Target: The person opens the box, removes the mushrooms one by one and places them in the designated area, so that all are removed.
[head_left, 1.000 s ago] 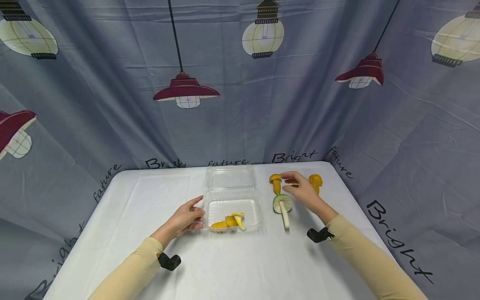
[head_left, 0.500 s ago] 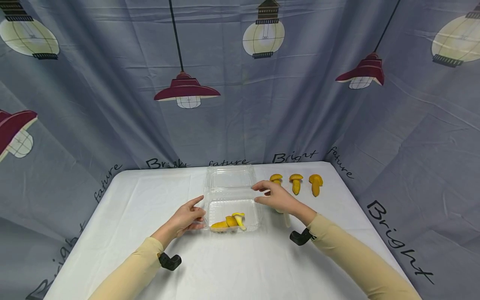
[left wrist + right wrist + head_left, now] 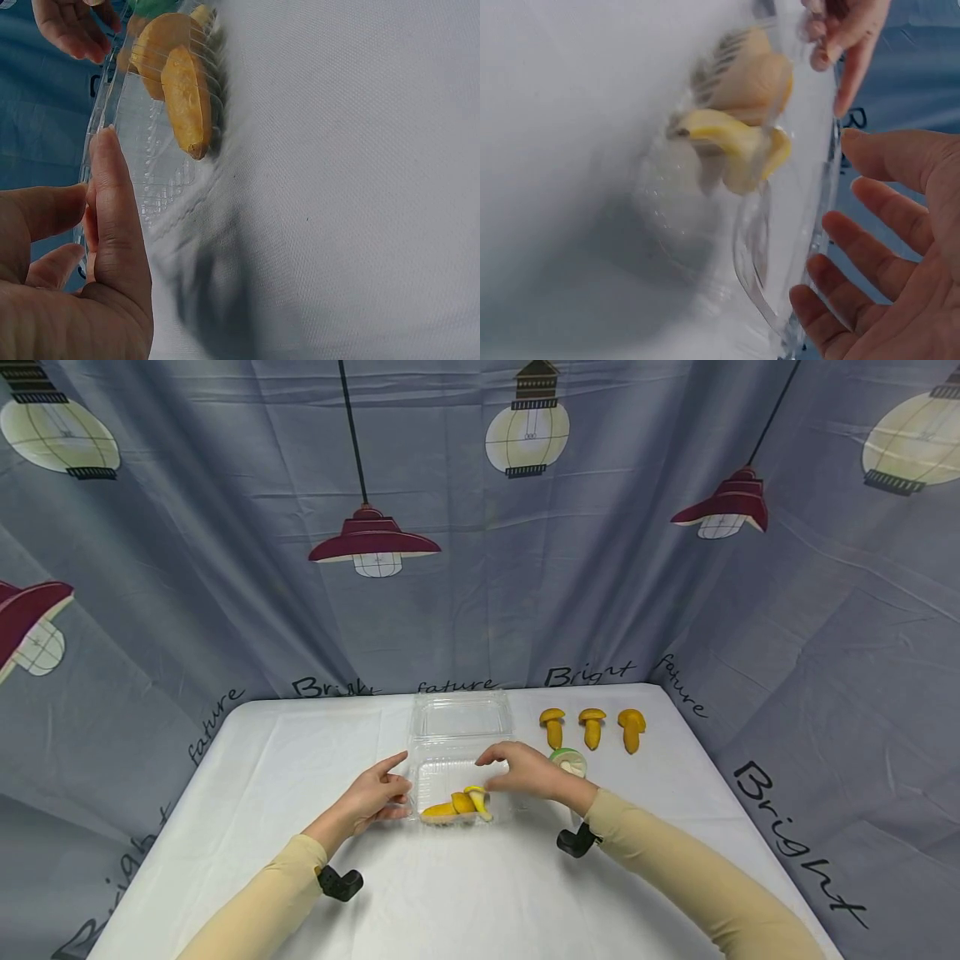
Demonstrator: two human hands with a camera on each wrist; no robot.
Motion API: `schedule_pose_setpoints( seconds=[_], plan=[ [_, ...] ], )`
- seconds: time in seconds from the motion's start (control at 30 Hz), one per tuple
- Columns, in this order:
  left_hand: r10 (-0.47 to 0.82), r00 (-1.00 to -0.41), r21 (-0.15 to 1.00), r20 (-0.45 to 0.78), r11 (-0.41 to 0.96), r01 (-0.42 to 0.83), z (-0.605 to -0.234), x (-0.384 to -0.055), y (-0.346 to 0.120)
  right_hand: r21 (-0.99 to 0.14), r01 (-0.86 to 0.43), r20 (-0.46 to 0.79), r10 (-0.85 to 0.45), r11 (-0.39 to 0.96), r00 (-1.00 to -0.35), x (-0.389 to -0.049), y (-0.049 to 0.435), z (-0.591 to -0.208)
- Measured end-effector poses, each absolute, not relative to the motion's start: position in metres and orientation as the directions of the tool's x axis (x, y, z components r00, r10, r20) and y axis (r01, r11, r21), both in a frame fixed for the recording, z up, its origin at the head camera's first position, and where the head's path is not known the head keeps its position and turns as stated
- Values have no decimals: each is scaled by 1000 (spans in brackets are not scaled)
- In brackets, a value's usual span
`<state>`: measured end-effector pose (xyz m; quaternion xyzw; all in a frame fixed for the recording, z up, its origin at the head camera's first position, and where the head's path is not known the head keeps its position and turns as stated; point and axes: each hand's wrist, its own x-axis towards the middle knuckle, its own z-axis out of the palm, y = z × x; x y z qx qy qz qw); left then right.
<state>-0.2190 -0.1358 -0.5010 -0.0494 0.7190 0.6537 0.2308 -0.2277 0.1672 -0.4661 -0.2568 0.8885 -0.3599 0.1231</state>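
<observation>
A clear plastic clamshell box lies with its lid folded back. Several yellow-orange pieces, apparently mushrooms, lie in its near part; one is a pale-stemmed yellow mushroom. My left hand rests its extended fingers against the box's left side, the thumb straight along it. Over the box's right half hovers my right hand, fingers spread and nothing held, as the right wrist view shows. Behind it, a green-capped mushroom lies on the table, its stem mostly hidden by the forearm.
Three orange-brown mushrooms lie in a row at the table's back right: a left one, a middle one and a right one. A grey printed curtain hangs around the white-covered table.
My right hand has come left from the row of mushrooms to above the box, uncovering the middle and right mushrooms. My left hand and the box have stayed put.
</observation>
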Motion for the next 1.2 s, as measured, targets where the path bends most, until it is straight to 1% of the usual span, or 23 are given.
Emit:
schedule_pose_setpoints(
  seconds=[0.2, 0.4, 0.7, 0.8, 0.9, 1.2],
  plan=[
    [232, -888, 917, -397, 139, -373, -501, -219, -135, -653, -370, -69, -538, 661, -840, -227, 157, -474],
    [232, -887, 916, -400, 136, -377, -500, -219, -135, -563, -384, -93, -518, 732, -850, -224, 151, -476],
    [232, -887, 917, -398, 129, -378, -500, -219, -135, -406, -429, -57, -491, 807, -869, -221, 147, -482],
    [231, -888, 917, -399, 130, -378, -500, -219, -135, -374, -431, -48, -481, 821, -876, -221, 146, -482],
    [232, -888, 918, -396, 131, -375, -500, -219, -135, -363, -425, -47, -472, 829, -880, -221, 146, -483],
    [231, -890, 919, -394, 130, -373, -501, -219, -136, -383, -427, -38, -476, 819, -879, -221, 145, -486]
  ],
)
